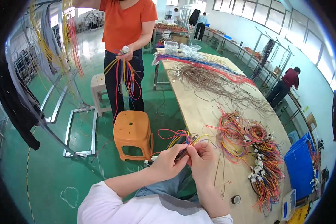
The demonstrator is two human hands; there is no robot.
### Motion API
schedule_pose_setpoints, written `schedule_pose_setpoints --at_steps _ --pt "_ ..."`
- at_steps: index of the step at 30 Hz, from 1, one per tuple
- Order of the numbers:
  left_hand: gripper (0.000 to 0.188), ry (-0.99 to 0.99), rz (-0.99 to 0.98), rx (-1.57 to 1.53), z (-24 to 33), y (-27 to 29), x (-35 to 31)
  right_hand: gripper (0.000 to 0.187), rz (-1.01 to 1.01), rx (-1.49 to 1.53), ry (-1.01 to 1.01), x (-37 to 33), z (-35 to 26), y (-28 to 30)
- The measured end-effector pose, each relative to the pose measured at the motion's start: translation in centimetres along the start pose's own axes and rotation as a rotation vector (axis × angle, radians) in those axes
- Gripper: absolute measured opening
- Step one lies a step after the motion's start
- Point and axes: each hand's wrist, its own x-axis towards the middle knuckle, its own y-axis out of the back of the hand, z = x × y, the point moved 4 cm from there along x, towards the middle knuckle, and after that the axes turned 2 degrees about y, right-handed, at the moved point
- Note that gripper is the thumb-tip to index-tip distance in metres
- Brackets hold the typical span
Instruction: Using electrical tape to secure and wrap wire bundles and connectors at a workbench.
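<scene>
Both my hands meet over my lap, at the left edge of the wooden table (198, 108). A bundle of coloured wires (184, 139), red, blue and yellow, loops out beyond my fingers. My left hand (168, 161) is closed round the bundle. Close beside it, my right hand (201, 158) pinches the same wires between thumb and fingers. On the table to the right lie coiled wire harnesses (231, 134) and a heap of harnesses with white connectors (258, 168).
An orange stool (131, 130) stands ahead on the left. Behind it a co-worker in an orange top (128, 22) holds hanging wires. Long brown wires (212, 82) cover the table's far part. A blue crate (300, 164) is at the right, a metal rack (59, 100) at the left.
</scene>
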Motion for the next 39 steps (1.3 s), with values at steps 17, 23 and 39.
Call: schedule_pose_setpoints --at_steps 17,23,39 --pt "0.022 0.016 -0.451 0.302 1.3 4.8 0.8 0.015 -0.718 -0.636 0.063 -0.3 -3.6 -0.9" --pt "0.026 0.090 -0.390 0.251 2.1 5.0 0.4 0.011 -0.371 -0.183 -0.093 2.3 -4.4 2.3" --pt "0.024 1.124 -0.670 -0.793 0.9 -0.9 -1.6 0.011 -0.122 0.764 -0.368 -1.2 -2.3 3.6"
